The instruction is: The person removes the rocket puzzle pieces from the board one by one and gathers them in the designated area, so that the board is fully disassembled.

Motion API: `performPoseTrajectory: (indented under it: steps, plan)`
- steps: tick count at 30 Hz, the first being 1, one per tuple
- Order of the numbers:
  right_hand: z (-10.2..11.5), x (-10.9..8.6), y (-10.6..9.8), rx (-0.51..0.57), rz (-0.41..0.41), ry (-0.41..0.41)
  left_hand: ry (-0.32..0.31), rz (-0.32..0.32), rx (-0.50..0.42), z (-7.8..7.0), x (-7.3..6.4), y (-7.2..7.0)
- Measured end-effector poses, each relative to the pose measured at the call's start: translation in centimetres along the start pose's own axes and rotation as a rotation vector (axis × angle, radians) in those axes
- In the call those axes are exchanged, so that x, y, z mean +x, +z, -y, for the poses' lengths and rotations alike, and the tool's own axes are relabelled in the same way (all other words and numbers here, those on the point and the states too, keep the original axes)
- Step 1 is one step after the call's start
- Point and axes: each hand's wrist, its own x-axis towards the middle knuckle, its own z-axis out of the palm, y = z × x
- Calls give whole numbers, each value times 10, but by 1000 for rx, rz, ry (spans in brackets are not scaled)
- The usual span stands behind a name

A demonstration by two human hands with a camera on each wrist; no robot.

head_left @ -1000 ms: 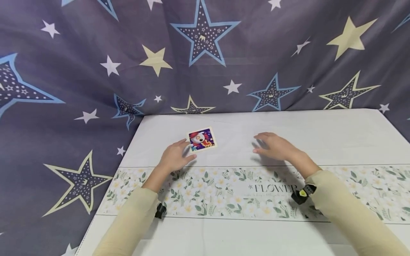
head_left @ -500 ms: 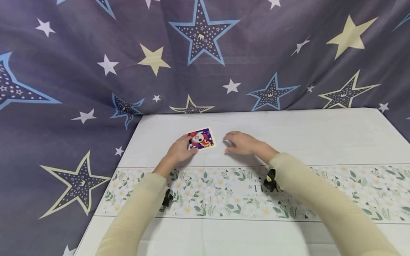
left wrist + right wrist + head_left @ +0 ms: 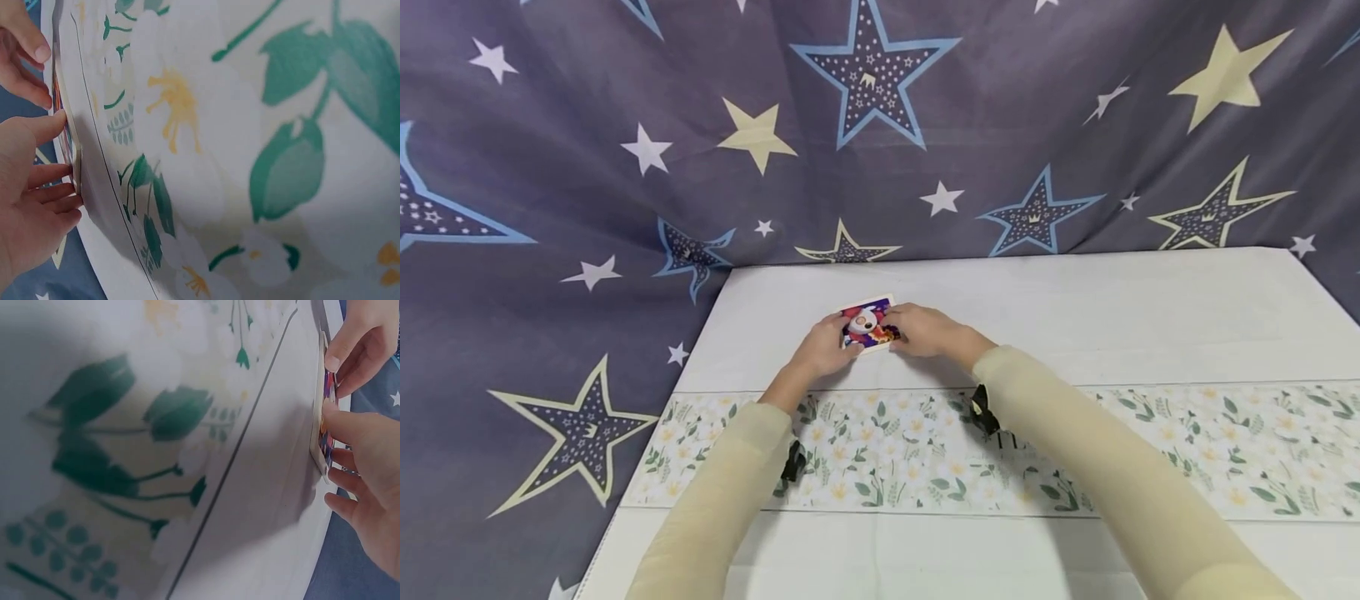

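A small square picture board (image 3: 867,323) with a pale border lies on the white tablecloth. Its bright print shows a white and red cartoon figure on purple. My left hand (image 3: 822,346) holds the board's left side, thumb at the near edge and fingers round the side, as the left wrist view (image 3: 28,200) also shows. At the right side my right hand (image 3: 928,329) grips it in the same way, covering part of the print. In the right wrist view the board's pale edge (image 3: 317,419) looks thin but stiff. Whether it is lifted at all, I cannot tell.
White cloth with a flowered band (image 3: 917,467) covers the table. Behind and to the left hangs a dark curtain (image 3: 700,75) with stars, meeting the table's far edge. A dark wrist device (image 3: 983,410) sits under the right sleeve.
My right hand has come leftward across the table to the board's right side. My left hand has moved slightly forward and right onto its left side. The board has hardly moved.
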Motion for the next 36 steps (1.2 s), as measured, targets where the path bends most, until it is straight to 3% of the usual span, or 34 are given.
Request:
performPoseTrajectory:
  steps: [6,13,22,30,36]
  plan:
    - [-1,7,-5,-9,4,6,39,-23,35,-4,2,-4]
    - [-5,1,-2,-19,7,6,95,5,82,-14,-2,2]
    - [-7,-27,-3,-14,-31,1,152,75,113,-37,-13,7]
    - [-6,-58,1,9,-44,1,190,108,197,-51,-24,14]
    - [-7,-75,3,34,-108,-20,232,115,234,-60,-32,15]
